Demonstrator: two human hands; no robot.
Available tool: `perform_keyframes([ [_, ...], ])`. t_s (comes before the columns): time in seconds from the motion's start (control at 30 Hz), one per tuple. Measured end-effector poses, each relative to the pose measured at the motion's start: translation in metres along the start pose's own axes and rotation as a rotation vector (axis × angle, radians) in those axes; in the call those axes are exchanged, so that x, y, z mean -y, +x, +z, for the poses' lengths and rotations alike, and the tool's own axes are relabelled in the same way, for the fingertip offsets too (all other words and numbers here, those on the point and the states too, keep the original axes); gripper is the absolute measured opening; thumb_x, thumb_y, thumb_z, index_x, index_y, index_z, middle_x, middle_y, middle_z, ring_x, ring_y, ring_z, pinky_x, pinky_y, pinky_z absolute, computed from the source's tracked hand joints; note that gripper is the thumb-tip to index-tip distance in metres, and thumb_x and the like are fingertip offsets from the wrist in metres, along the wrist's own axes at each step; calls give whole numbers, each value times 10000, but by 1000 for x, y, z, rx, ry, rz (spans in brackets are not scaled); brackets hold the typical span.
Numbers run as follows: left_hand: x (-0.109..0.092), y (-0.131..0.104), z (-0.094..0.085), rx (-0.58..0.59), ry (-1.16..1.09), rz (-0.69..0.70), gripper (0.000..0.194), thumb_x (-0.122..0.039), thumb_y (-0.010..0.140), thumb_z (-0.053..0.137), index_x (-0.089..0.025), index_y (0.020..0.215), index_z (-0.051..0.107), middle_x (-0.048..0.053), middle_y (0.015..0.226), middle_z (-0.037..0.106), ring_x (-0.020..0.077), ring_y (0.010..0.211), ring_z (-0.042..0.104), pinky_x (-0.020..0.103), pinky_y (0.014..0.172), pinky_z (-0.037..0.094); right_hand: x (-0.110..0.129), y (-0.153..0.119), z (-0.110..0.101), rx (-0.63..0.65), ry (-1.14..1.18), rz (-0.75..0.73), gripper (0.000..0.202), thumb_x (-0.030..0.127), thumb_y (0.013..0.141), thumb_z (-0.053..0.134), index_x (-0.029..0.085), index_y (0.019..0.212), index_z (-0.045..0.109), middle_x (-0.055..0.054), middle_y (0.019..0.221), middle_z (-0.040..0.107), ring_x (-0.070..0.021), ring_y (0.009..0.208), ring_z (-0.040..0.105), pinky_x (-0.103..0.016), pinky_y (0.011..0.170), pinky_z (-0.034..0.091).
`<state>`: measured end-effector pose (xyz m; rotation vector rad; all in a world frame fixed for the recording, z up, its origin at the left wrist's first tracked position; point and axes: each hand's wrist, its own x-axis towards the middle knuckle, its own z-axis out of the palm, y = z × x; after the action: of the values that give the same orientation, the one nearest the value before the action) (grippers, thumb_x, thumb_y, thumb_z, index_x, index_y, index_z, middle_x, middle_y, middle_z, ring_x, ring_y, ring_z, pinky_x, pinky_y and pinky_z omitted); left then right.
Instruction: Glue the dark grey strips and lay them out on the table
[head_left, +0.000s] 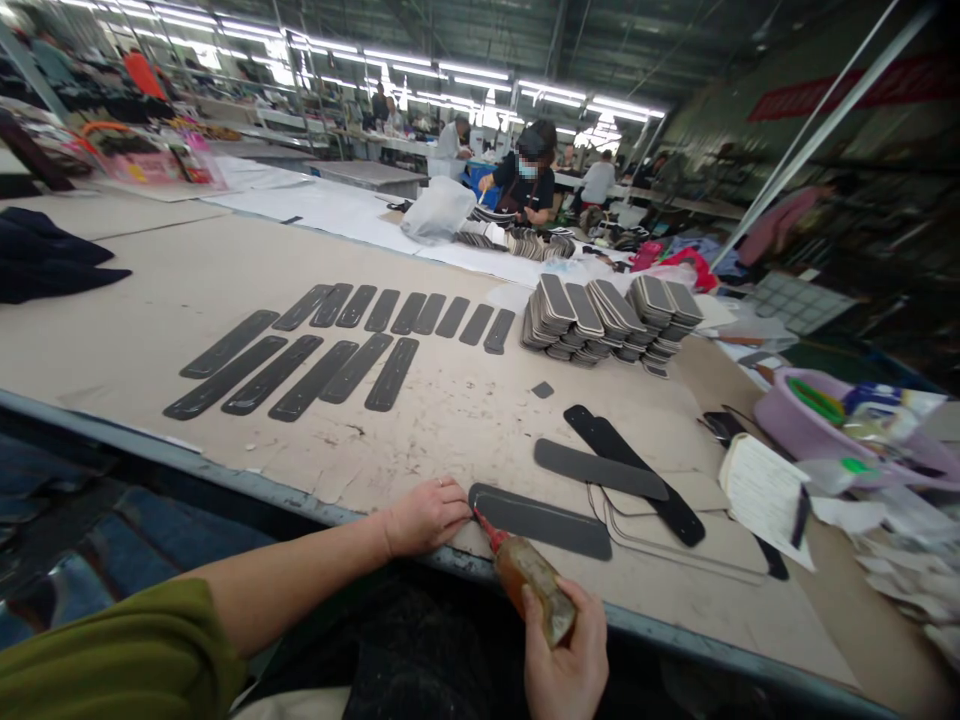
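In my right hand is a squeeze glue bottle of amber liquid, tilted with its red nozzle pointing up and left. The nozzle tip is at the left end of a dark grey rounded strip lying along the table's front edge. A thin shiny line runs along this strip's upper edge. My left hand is closed at the same end, its fingertips at the strip's edge; the thumb is hidden. Behind it, another grey strip lies across a black strip and some beige pieces.
Two rows of dark strips with shiny lines lie at the left of the table. Stacked strips stand farther back. At right are a notepad and a purple basin. A masked co-worker is across the table.
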<state>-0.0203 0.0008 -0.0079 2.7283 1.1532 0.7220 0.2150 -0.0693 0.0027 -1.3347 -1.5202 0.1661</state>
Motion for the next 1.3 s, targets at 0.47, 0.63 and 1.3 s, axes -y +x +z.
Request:
perform_keyframes([
  [0.47, 1, 3, -3, -89, -35, 44, 198, -145, 907, 479, -154, 918, 677, 74, 847, 645, 172, 806, 574, 330, 778, 511, -24, -2, -49, -109, -154, 77, 282, 423, 846, 651, 182, 978, 587, -50, 854, 587, -186, 763, 569, -290, 692, 466],
  [0.63, 1, 5, -4, -94, -32, 62, 208, -150, 920, 474, -151, 895, 680, 74, 848, 643, 169, 805, 565, 324, 763, 514, -43, 2, -74, -258, -345, 81, 342, 486, 834, 650, 168, 953, 608, -75, 839, 604, -210, 747, 563, -324, 709, 458],
  [1.3, 0, 7, -2, -56, -24, 33, 223, -154, 932, 458, -148, 873, 673, 73, 853, 632, 172, 819, 555, 319, 783, 508, -22, -1, -20, -64, -49, -21, 223, 315, 872, 629, 169, 1027, 562, -60, 896, 543, -179, 801, 551, -299, 723, 474],
])
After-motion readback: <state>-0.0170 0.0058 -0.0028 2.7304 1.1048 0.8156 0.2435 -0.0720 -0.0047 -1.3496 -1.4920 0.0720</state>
